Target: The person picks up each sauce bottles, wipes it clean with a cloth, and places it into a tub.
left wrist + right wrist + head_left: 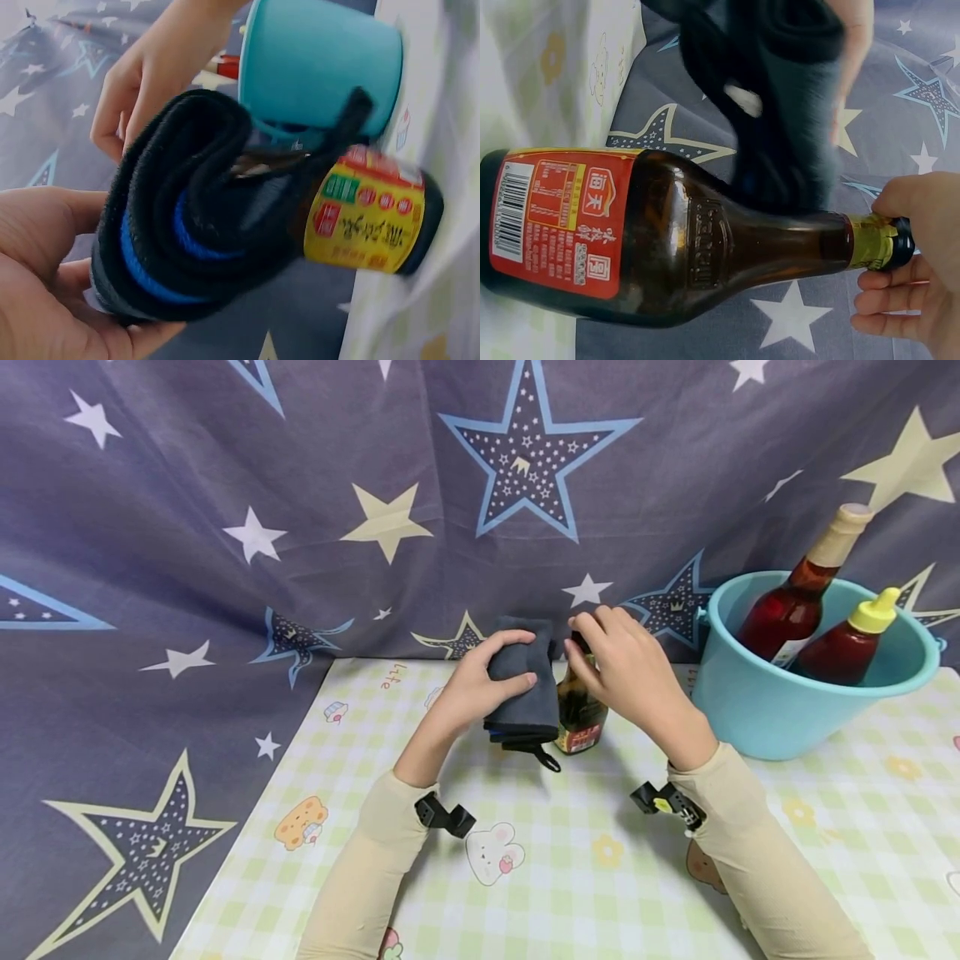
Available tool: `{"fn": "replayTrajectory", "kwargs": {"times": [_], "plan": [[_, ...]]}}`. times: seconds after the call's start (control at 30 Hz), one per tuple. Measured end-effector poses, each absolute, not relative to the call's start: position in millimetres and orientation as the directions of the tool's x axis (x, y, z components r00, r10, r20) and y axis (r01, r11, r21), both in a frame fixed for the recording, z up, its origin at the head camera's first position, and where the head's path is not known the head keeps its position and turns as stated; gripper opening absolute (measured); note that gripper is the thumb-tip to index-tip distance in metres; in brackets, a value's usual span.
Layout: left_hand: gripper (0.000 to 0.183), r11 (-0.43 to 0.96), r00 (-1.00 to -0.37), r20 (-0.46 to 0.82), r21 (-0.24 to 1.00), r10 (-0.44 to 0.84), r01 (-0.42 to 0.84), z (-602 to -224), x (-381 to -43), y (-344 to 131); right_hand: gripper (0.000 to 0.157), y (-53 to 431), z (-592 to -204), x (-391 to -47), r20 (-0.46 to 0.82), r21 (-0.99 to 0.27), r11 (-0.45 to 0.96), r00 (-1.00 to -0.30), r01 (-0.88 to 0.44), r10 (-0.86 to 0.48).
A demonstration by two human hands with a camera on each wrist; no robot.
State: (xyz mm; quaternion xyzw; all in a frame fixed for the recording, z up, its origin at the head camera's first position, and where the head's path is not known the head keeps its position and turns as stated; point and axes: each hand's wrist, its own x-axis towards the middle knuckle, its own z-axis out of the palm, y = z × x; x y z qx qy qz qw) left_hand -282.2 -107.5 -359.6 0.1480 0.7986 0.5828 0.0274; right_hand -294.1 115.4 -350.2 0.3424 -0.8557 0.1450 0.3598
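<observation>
My left hand [476,687] grips a folded dark grey cloth [531,693] with black edging, a blue inner side and a hanging loop. The cloth lies against the side of a brown glass soy sauce bottle [581,714], which stands upright on the table. At the bottle's top, my right hand [626,664] pinches the black cap [902,244] between thumb and fingers. The red label [555,225] shows in the right wrist view, and a yellow label [365,217] faces the left wrist camera.
Right of the bottle stands a light blue bucket [757,718]. Inside it lean a tall bottle of red liquid [787,610] and a red squeeze bottle [836,652] with a yellow cap. A checked tablecloth [555,860] covers the table, and a star-patterned curtain [300,460] hangs behind.
</observation>
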Motion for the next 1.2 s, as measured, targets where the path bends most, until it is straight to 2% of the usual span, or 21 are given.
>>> {"fn": "replayTrajectory", "kwargs": {"times": [0.23,0.4,0.83,1.2], "plan": [[0.052,0.062,-0.937,0.207,0.971,0.28,0.233,-363,-278,-92,0.02,115,-349,-294,0.714,-0.007,0.723,-0.509,-0.691,-0.481],[0.053,0.028,-0.934,0.202,0.975,0.293,0.22,-369,-277,-84,0.021,114,-349,-294,0.712,-0.017,0.73,-0.521,-0.683,-0.471],[0.052,0.132,-0.918,0.203,0.956,0.341,0.261,-380,-283,-83,0.022,113,-350,-294,0.711,-0.005,0.743,-0.525,-0.669,-0.468],[0.054,0.315,-0.907,0.176,0.898,0.383,0.307,-383,-286,-88,0.02,114,-350,-294,0.715,0.01,0.742,-0.514,-0.67,-0.473]]}}
